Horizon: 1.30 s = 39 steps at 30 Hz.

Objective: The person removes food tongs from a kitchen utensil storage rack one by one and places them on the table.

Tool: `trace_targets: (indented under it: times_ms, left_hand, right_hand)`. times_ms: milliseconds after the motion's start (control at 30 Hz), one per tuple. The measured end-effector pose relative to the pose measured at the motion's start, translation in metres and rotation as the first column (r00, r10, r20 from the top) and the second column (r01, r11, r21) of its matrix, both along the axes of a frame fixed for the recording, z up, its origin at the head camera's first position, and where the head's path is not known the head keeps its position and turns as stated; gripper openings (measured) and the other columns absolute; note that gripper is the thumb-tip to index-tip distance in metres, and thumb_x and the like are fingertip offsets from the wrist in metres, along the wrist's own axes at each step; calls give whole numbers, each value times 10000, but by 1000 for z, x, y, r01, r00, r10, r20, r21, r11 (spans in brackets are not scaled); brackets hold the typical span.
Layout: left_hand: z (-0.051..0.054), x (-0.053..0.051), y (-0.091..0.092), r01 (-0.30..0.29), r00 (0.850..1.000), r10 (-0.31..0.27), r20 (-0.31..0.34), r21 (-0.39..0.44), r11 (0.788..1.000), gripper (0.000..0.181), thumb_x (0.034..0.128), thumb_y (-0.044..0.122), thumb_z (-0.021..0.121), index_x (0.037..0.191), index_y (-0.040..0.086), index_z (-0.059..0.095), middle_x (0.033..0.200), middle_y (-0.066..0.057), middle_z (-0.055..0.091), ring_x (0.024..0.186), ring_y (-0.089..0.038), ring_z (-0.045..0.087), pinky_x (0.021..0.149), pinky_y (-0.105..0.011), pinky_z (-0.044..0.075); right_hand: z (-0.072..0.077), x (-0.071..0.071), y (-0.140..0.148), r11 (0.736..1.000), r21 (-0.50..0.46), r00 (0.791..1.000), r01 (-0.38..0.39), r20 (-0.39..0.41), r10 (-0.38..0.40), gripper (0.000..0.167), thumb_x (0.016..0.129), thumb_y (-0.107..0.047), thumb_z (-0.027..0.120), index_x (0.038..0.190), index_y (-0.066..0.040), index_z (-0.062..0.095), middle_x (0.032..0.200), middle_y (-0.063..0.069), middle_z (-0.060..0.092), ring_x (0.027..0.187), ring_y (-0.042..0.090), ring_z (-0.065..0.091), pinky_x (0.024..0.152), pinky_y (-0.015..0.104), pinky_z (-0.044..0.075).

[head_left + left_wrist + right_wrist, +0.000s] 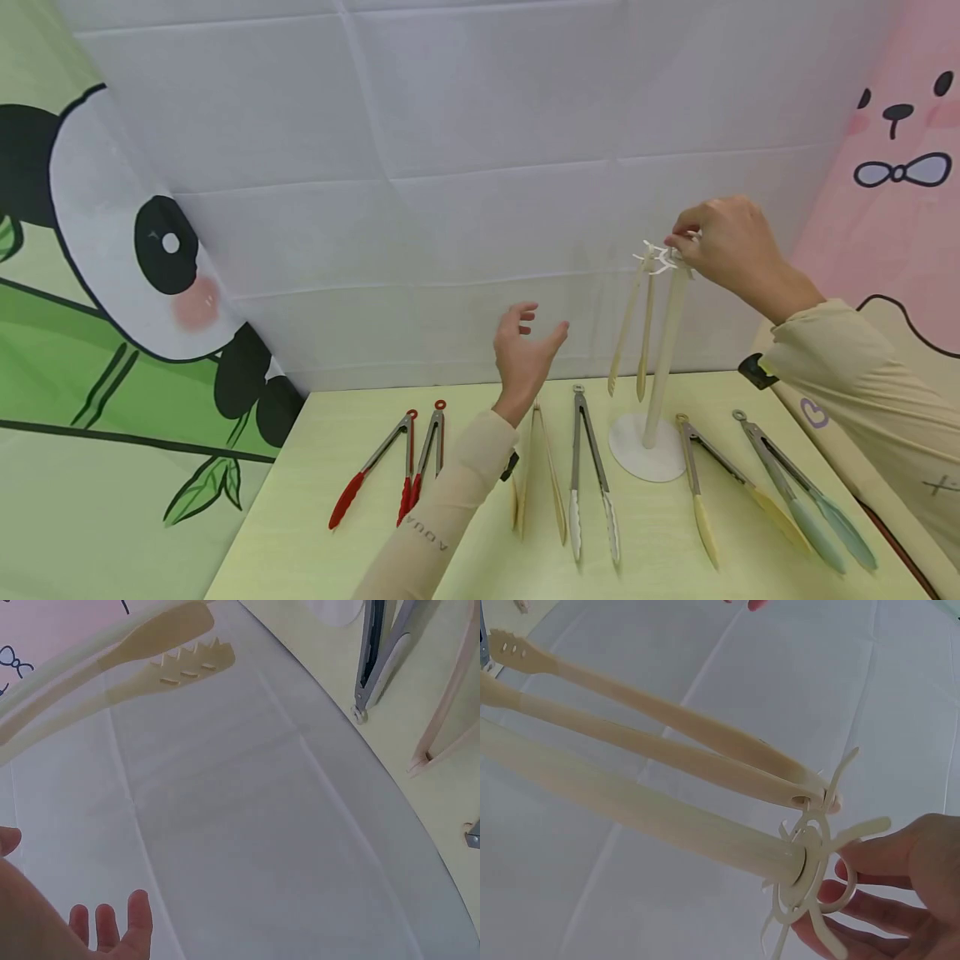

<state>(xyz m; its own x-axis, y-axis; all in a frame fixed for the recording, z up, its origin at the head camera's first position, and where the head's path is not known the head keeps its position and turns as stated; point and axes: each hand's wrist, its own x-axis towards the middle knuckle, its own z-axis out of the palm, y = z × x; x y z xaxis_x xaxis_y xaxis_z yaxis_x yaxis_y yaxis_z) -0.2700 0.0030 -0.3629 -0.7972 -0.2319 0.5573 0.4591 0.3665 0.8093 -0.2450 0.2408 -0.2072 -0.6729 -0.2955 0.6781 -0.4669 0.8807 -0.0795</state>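
Note:
A white stand [666, 358] with a ring of hooks at its top [810, 859] rises from a round base on the table. My right hand [723, 242] pinches the small ring [847, 892] on top of the stand between thumb and fingers. From one hook hangs a pair of beige kitchen tongs [682, 754], its toothed and flat heads [195, 664] pointing down. To the left of the stand, my left hand [521, 354] is held in the air with fingers spread and loosely bent. It holds nothing and is apart from the hanging tongs.
On the pale table [300, 467] lie two pairs of red-tipped tongs [348, 496], pale tongs [551, 475] partly behind the left sleeve, white-tipped tongs [576, 475], yellow-tipped tongs [705, 525] and blue-green-tipped tongs [813, 525]. A white cloth [450, 208] hangs behind.

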Motion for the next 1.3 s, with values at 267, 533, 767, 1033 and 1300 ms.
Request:
trace_targets:
  times_ms: [267, 533, 767, 1033, 1300]
  left_hand:
    - [0, 4, 27, 10, 1000, -10, -22, -12, 1000, 438, 742, 336, 788, 1116, 179, 622, 1009, 40, 595, 864, -133, 518, 671, -314, 434]
    - [-1, 3, 45, 21, 1000, -21, -20, 9, 1000, 424, 742, 334, 791, 1104, 190, 624, 999, 71, 590, 859, -117, 517, 672, -296, 435]
    - [1, 1, 56, 55, 998, -55, -32, -3, 998, 433, 748, 339, 785, 1115, 179, 623, 1002, 64, 589, 863, -116, 512, 690, -279, 429]
    - [4, -1, 71, 82, 997, -82, 8, -14, 997, 452, 741, 319, 792, 1135, 178, 619, 1023, 59, 589, 879, -111, 502, 702, -275, 421]
    - [-2, -10, 87, 141, 990, -141, -29, -14, 990, 460, 740, 278, 799, 1145, 166, 612, 1041, 34, 584, 899, -129, 506, 745, -257, 435]
  right_hand:
    - [-1, 0, -1, 1000, -3, 1000, 11, -1, -11, 102, 828, -78, 678, 793, 2, 732, 750, 174, 681, 662, 340, 585, 708, 512, 404]
    - [-1, -1, -3, 1000, -9, 1000, 23, -3, -23, 92, 814, -65, 691, 785, 16, 724, 738, 185, 672, 660, 358, 583, 767, 548, 397]
    - [-1, -1, -5, 998, -31, 998, 56, -3, -56, 96, 802, -69, 701, 773, 22, 716, 719, 182, 660, 675, 384, 561, 713, 530, 397]
    - [-2, 1, -10, 993, -48, 995, 104, 8, -104, 124, 824, -68, 670, 777, 35, 720, 737, 195, 673, 680, 388, 572, 639, 503, 418]
    - [-2, 2, -13, 992, -56, 993, 117, 31, -116, 135, 837, -68, 660, 797, 48, 714, 758, 208, 675, 699, 396, 572, 690, 512, 415]
